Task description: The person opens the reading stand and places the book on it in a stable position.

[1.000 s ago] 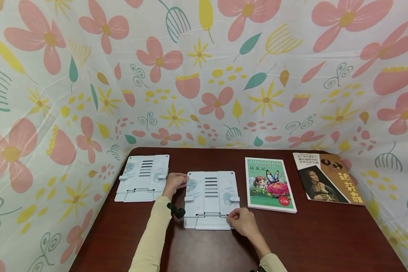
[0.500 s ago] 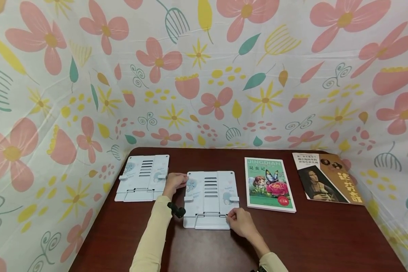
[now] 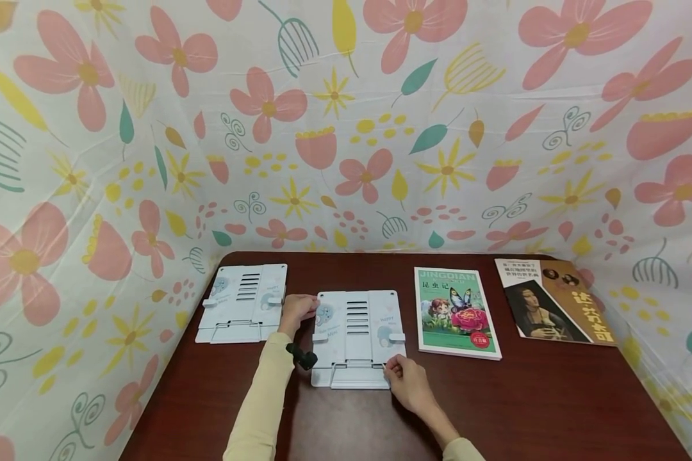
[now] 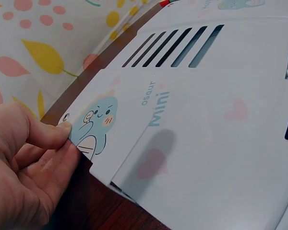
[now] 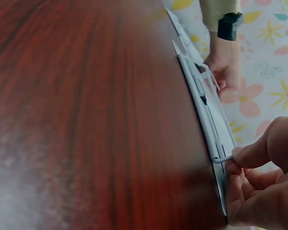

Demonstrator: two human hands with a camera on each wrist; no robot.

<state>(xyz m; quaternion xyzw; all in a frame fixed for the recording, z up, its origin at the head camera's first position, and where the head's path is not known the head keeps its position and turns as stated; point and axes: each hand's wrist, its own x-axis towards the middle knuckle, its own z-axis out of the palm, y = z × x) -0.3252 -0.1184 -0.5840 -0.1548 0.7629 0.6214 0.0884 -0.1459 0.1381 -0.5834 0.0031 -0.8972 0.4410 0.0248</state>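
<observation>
A white book stand [image 3: 359, 350] with several slots and a dinosaur print lies folded flat on the table in front of me. My left hand [image 3: 297, 312] pinches its upper left edge; in the left wrist view the thumb [image 4: 50, 134] is on top beside the dinosaur [image 4: 97, 122] and the fingers are underneath. At the lower right corner, my right hand [image 3: 408, 379] pinches the stand by its wire page rest [image 5: 224, 158], which tilts up from the plate in the right wrist view. The right hand's fingertips are partly hidden there.
Left of the left hand lies a second white book stand [image 3: 243, 304]. To the right are a green children's book [image 3: 455, 314] and a brown and white book with a portrait [image 3: 553, 301]. Flowered cloth [image 3: 346, 128] rises behind the dark red table [image 3: 525, 410].
The view has shifted very slightly. Both hands keep their holds, and the stand stays in place.
</observation>
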